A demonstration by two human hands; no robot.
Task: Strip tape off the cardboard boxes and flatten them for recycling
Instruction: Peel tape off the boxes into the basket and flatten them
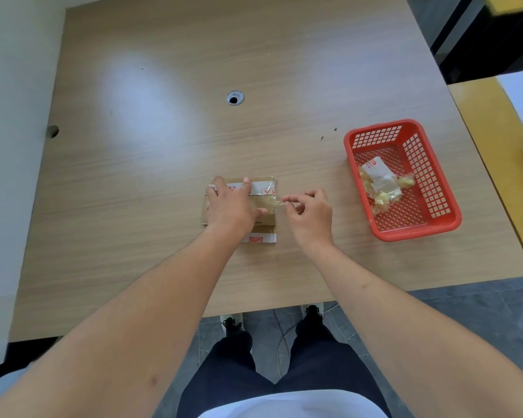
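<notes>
A small brown cardboard box (266, 188) with white and red printed tape lies on the wooden table (163, 161), near its front middle. My left hand (228, 203) rests flat on top of the box, fingers spread and reaching its far edge. My right hand (310, 214) sits just right of the box and pinches a strip of clear tape (271, 203), which stretches from the box's right side to my fingertips. Most of the box is hidden under my left hand.
A red plastic basket (435, 206) stands to the right of the box and holds several crumpled tape pieces (381, 184). A cable hole (235, 98) sits in the table's middle. A yellow surface (495, 140) adjoins the table on the right.
</notes>
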